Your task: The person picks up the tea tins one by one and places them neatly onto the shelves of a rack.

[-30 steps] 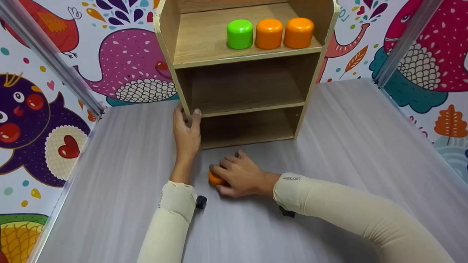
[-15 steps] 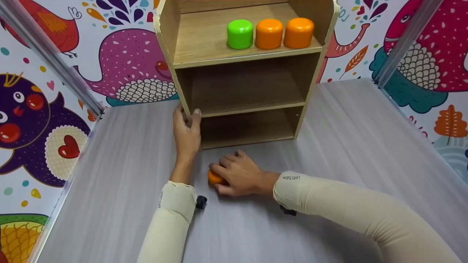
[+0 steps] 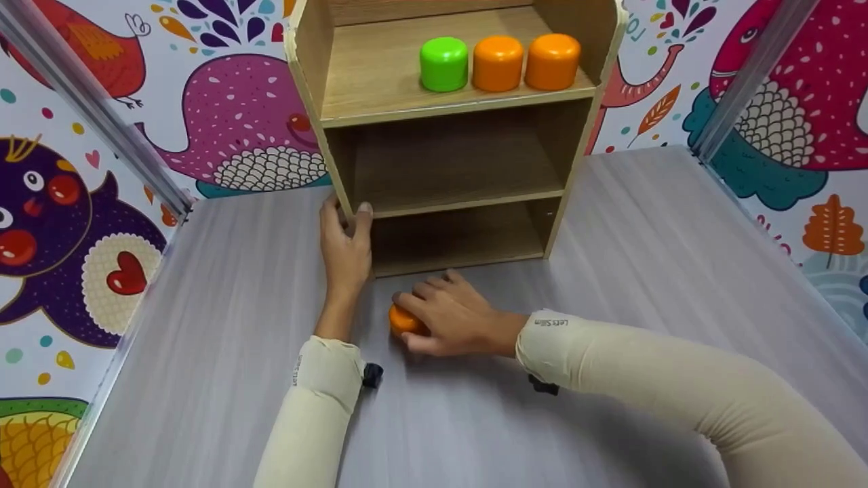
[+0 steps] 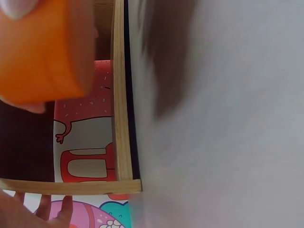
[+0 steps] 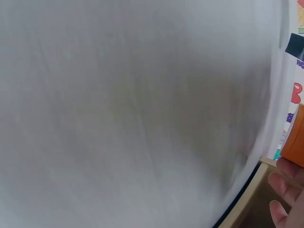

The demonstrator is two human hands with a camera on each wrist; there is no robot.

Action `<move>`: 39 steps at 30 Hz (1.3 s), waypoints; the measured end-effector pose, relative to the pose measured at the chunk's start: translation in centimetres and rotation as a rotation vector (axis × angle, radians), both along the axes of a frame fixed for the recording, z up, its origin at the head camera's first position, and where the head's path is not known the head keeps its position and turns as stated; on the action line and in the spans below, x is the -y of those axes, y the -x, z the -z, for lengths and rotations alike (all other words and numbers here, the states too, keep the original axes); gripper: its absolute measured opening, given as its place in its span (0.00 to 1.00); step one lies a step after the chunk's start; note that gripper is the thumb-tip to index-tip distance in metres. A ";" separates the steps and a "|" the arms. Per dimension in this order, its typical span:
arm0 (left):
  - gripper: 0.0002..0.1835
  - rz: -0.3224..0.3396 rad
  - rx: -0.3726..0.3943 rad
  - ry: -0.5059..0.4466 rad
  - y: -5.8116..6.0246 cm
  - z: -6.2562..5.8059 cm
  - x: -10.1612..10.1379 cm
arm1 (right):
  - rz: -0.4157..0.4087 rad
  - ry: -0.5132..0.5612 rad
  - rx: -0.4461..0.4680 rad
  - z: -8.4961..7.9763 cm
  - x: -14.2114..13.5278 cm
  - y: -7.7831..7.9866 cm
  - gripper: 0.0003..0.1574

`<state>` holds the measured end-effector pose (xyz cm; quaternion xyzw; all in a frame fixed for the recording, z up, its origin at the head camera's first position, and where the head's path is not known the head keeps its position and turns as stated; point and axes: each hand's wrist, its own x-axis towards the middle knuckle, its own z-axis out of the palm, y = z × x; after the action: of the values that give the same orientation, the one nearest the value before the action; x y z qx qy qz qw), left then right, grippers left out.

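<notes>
A small wooden shelf unit stands on the table. My left hand holds its left side panel low down, thumb at the front edge and fingers on the outer face; the left wrist view shows those fingers beyond the panel. In front of the bottom shelf, my right hand grips an orange round-topped canister, fingers over it and thumb on the near side. The left wrist view shows this canister raised off the tabletop, its shadow apart from it. At the right wrist view's edge, fingers hold it.
On the top shelf, towards the right, a green canister and two orange ones stand in a row. The grey tabletop surrounds the unit. Walls with cartoon animals rise behind and at both sides.
My right hand, with the orange canister, has shifted slightly up and towards the shelf unit in the head view. My left hand stays on the side panel.
</notes>
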<state>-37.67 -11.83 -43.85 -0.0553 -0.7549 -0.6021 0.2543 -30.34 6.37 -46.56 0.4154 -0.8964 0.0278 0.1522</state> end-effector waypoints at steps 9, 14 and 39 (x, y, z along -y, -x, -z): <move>0.26 0.002 0.020 0.000 -0.5 -0.8 -0.2 | -0.013 0.029 -0.004 -2.6 -0.3 -0.4 0.29; 0.25 0.008 0.019 -0.014 -2.1 -2.8 -0.9 | -0.031 0.052 -0.010 -4.4 -0.5 -0.6 0.30; 0.29 -0.008 0.035 0.011 -0.2 -0.2 0.0 | -0.051 0.127 -0.065 -11.2 -1.5 -1.1 0.31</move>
<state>-37.42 -11.81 -43.61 -0.0429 -0.7627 -0.5978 0.2431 -29.23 7.88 -35.35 0.4285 -0.8764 0.0750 0.2067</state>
